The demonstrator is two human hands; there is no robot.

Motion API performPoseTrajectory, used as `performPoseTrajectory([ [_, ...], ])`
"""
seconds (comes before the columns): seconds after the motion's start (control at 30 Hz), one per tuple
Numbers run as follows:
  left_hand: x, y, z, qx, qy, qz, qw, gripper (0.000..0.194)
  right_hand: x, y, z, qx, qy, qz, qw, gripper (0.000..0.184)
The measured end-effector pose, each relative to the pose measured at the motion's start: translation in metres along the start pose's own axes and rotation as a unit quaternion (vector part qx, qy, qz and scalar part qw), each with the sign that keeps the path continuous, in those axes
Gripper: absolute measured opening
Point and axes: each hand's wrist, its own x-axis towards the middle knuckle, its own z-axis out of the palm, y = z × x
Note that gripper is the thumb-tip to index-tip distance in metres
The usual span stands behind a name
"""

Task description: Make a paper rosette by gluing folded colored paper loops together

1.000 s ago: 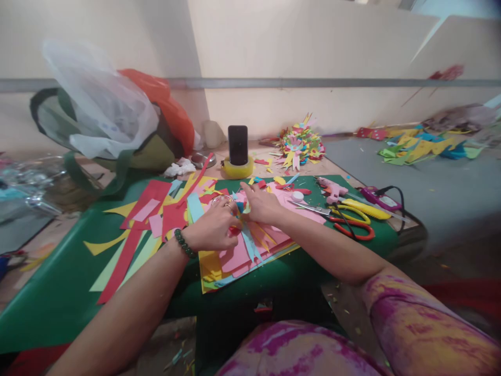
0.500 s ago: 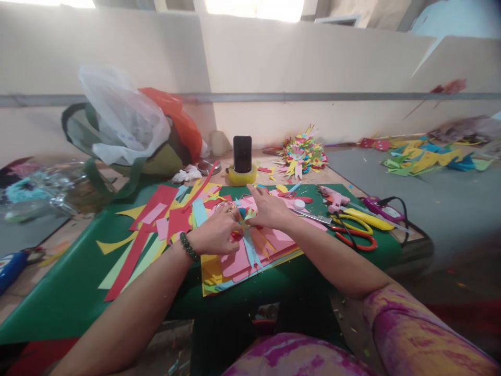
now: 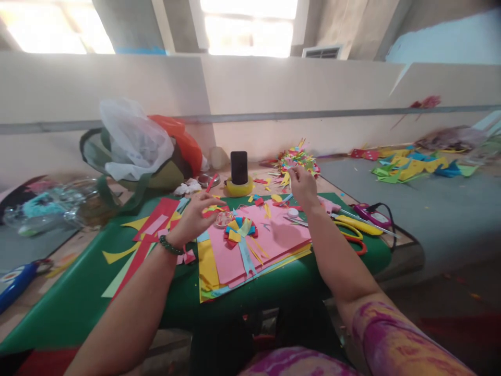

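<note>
A paper rosette in red, blue and yellow, with light-blue ribbon tails, lies on the stack of pink sheets. My left hand, with a dark green bead bracelet at the wrist, hovers left of the rosette. Its fingers are stretched out and hold nothing. My right hand is raised beyond the stack's right side, in front of the heap of colourful paper rosettes. Its fingers are curled into a pinch; whatever may be between them is too small to make out. A small round clear disc sits beside the rosette.
Scissors with orange handles, a yellow cutter and a purple device lie at the right. Behind the stack, a phone stands in a yellow tape roll. Paper strips and a bag are at the left.
Both hands have come off the rosette, which now lies uncovered on the pink sheets. My right hand moved up and right, my left hand a little left. The head view tilted upward.
</note>
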Motion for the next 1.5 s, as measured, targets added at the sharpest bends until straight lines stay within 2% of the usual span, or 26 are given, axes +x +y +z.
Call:
performPoseTrajectory([
  [0.1, 0.005, -0.017, 0.001, -0.025, 0.143, -0.100, 0.984, 0.014, 0.011, 0.019, -0.005, 0.005, 0.069, 0.062, 0.996, 0.039],
  [0.2, 0.008, -0.034, -0.003, -0.043, 0.216, -0.157, 0.963, 0.005, 0.017, 0.034, -0.009, -0.026, 0.147, 0.073, 0.986, 0.043],
  [0.27, 0.009, -0.044, -0.008, -0.055, 0.268, -0.187, 0.944, 0.010, 0.019, 0.038, -0.010, -0.030, 0.175, 0.061, 0.982, 0.046],
  [0.37, 0.010, -0.052, -0.016, -0.071, 0.320, -0.217, 0.919, 0.015, 0.019, 0.038, -0.010, -0.007, 0.137, 0.066, 0.988, 0.038],
  [0.47, 0.008, -0.055, -0.021, -0.057, 0.350, -0.230, 0.906, 0.020, 0.018, 0.036, -0.008, 0.001, 0.095, 0.071, 0.993, 0.032],
  [0.57, 0.007, -0.057, -0.024, -0.039, 0.375, -0.222, 0.899, 0.035, 0.018, 0.038, -0.005, -0.011, 0.121, 0.042, 0.992, 0.029],
  [0.67, 0.006, -0.063, -0.024, -0.037, 0.386, -0.224, 0.894, 0.038, 0.020, 0.044, 0.001, 0.001, 0.148, 0.016, 0.989, 0.024],
  [0.77, 0.006, -0.070, -0.022, -0.050, 0.385, -0.216, 0.896, 0.042, 0.023, 0.050, 0.009, 0.028, 0.124, -0.005, 0.992, 0.023],
  [0.93, 0.005, -0.078, -0.019, -0.067, 0.412, -0.190, 0.889, 0.053, 0.032, 0.062, 0.030, 0.036, 0.124, -0.025, 0.991, 0.023],
  [1.0, 0.005, -0.081, -0.019, -0.057, 0.409, -0.195, 0.889, 0.048, 0.035, 0.067, 0.039, 0.042, 0.124, -0.039, 0.991, 0.023],
  [1.13, 0.003, -0.086, -0.020, -0.043, 0.381, -0.205, 0.900, 0.024, 0.037, 0.068, 0.049, 0.058, 0.141, -0.066, 0.986, 0.021],
  [1.23, 0.003, -0.087, -0.017, -0.043, 0.356, -0.211, 0.909, 0.020, 0.035, 0.064, 0.048, 0.085, 0.133, -0.095, 0.983, 0.024],
  [1.37, 0.004, -0.089, -0.013, -0.036, 0.317, -0.216, 0.923, 0.022, 0.030, 0.057, 0.039, 0.140, 0.159, -0.049, 0.976, 0.025],
  [1.5, 0.004, -0.090, -0.008, -0.018, 0.278, -0.216, 0.936, 0.022, 0.022, 0.047, 0.031, 0.140, 0.103, -0.032, 0.984, 0.035],
])
